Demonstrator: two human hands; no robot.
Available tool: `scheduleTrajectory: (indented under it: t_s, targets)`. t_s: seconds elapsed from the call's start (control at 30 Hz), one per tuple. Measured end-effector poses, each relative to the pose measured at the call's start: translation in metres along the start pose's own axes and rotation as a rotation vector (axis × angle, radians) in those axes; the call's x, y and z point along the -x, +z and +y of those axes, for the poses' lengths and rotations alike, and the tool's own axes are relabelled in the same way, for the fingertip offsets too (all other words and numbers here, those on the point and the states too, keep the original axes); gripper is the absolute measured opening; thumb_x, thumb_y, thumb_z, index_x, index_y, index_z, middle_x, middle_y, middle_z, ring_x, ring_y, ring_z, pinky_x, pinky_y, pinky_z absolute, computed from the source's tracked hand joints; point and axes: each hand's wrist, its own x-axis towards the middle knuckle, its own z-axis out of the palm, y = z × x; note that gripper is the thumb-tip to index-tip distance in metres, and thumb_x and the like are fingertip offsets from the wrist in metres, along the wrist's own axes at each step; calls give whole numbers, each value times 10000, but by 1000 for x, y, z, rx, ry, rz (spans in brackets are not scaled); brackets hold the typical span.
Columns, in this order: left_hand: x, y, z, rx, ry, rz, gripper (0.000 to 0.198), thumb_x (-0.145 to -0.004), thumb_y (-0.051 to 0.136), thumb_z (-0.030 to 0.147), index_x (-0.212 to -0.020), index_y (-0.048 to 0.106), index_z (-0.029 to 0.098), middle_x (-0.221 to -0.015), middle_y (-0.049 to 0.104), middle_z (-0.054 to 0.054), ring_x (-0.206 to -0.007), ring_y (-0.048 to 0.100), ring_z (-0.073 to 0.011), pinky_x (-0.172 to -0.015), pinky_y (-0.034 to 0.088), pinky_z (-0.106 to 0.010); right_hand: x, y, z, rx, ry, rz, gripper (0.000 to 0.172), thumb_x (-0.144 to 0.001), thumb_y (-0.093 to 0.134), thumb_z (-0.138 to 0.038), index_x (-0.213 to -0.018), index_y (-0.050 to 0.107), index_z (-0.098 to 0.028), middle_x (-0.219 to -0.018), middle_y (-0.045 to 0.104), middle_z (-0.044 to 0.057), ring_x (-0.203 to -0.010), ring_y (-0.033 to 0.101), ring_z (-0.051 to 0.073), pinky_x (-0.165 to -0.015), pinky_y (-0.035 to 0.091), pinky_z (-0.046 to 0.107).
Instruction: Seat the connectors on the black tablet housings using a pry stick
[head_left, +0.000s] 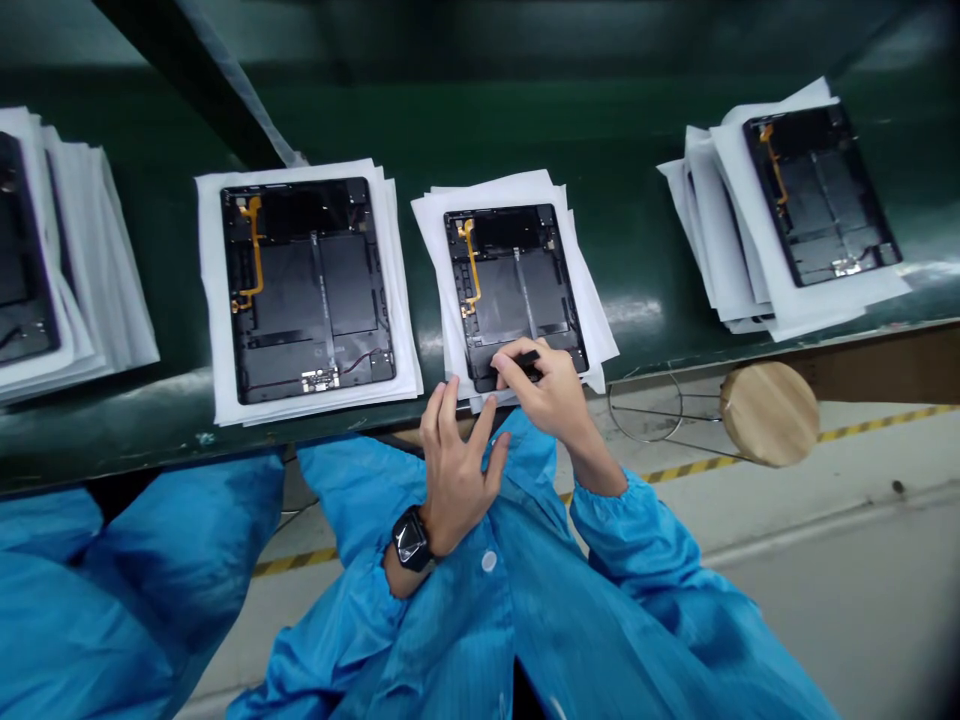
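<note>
Green, glossy surface of the table point(637, 250), ending in a straight front edge. On the table, close behind that edge, a black tablet shell point(491, 295), lying open side up on a stack of white sheets point(589, 290), corners poking out past its sides. Wide gap on the table to the right, up to another shell on sheets, the right-hand shell point(814, 210); to the left, only a narrow strip before the left-hand shell point(285, 310). Broad green band toward the table's back. Beyond the table's front edge, to the right, a round wooden stool point(770, 413).

Long axis of the black tablet shell running from the table's front edge toward its back, far end leaning slightly left. Orange ribbon point(472, 265) along the left long side.

Right hand point(544, 390) over the table's front edge, at the shell's near end, pinching a small black piece point(529, 360), partly hidden by the fingers. Left hand point(461, 470) at the table's front edge, fingers parted, back upward. Cannot tell about contact between left fingertips and sheets.
</note>
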Motion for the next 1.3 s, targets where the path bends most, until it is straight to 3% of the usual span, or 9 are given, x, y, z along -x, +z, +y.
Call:
scheduleTrajectory:
  t_s: [0.4,0.7,1.0,1.3]
  targets:
    - [-5,1,0,-22,-4,-13,502,-989,657,271,-1482,576,230,-1719,252,-202,-1580,281,-410,-1221,362,-634,-1,0,3,36,-24,-15,196,-1016,599,-277,-837,669,-237,-710,737,-5,-745,655,196,-867,490,371]
    - [-7,2,-3,-31,-16,-10,459,-1007,621,301,-1453,583,197,-1709,313,-200,-1582,310,-379,-1231,355,-594,0,-6,3,61,-51,-11,214,-1014,575,-272,-816,643,-230,-735,708,10,-734,651,191,-771,492,342]
    - [-14,-1,-8,-175,-38,-93,493,-1037,571,336,-1518,549,234,-1680,404,-169,-1584,327,-352,-1223,315,-556,1,-10,5,107,-76,-17,194,-1020,572,-248,-842,646,-222,-804,725,22,-731,666,176,-742,493,323]
    - [-14,-1,-9,-160,-32,-56,476,-1011,615,308,-1482,595,234,-1631,455,-195,-1569,341,-379,-1209,335,-563,2,-14,11,109,-101,2,167,-1017,586,-241,-865,652,-216,-802,722,23,-729,670,177,-724,502,315]
